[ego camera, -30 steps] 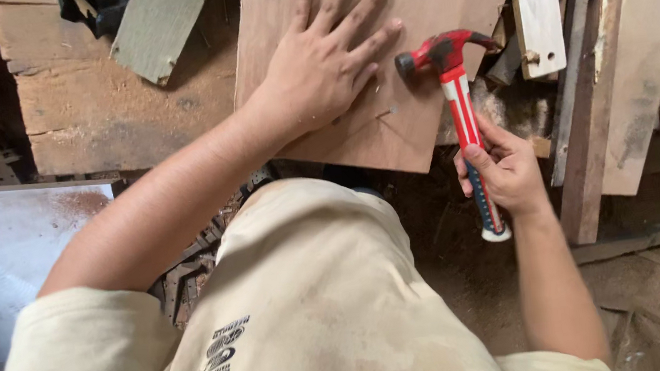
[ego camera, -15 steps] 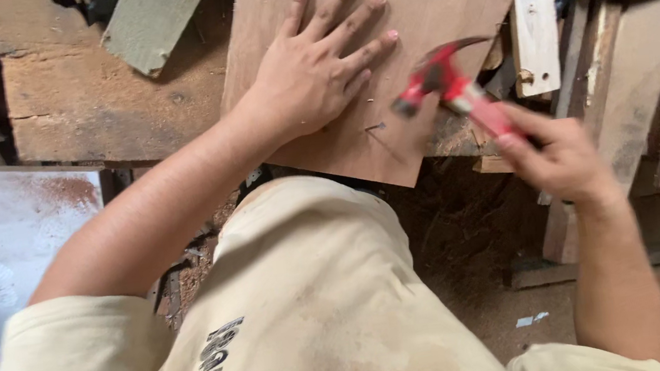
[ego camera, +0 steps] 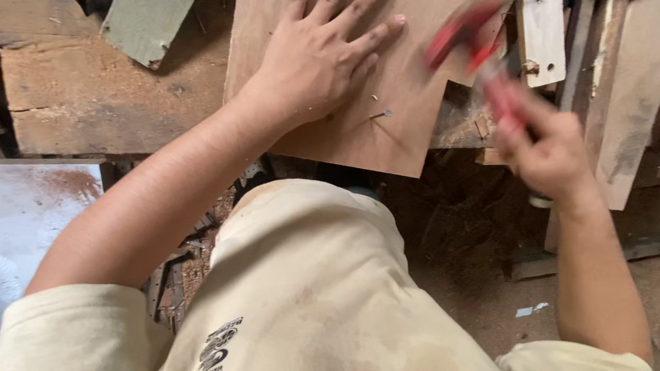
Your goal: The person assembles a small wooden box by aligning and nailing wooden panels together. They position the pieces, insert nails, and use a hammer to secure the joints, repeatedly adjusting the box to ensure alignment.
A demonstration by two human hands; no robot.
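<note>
Hammer (ego camera: pixel 467 38) blurs in the gripping right hand (ego camera: pixel 548 152); left hand (ego camera: pixel 323 60) lies open, flat on the board (ego camera: pixel 408 0), nail (ego camera: pixel 382 114) just beside it.

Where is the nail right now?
The nail stands in the brown board, just right of the flat left hand and lower left of the blurred red hammer.

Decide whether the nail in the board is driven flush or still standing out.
Standing out. The nail shows a visible shank leaning above the board, beside the left hand; the hammer is raised off it.
</note>
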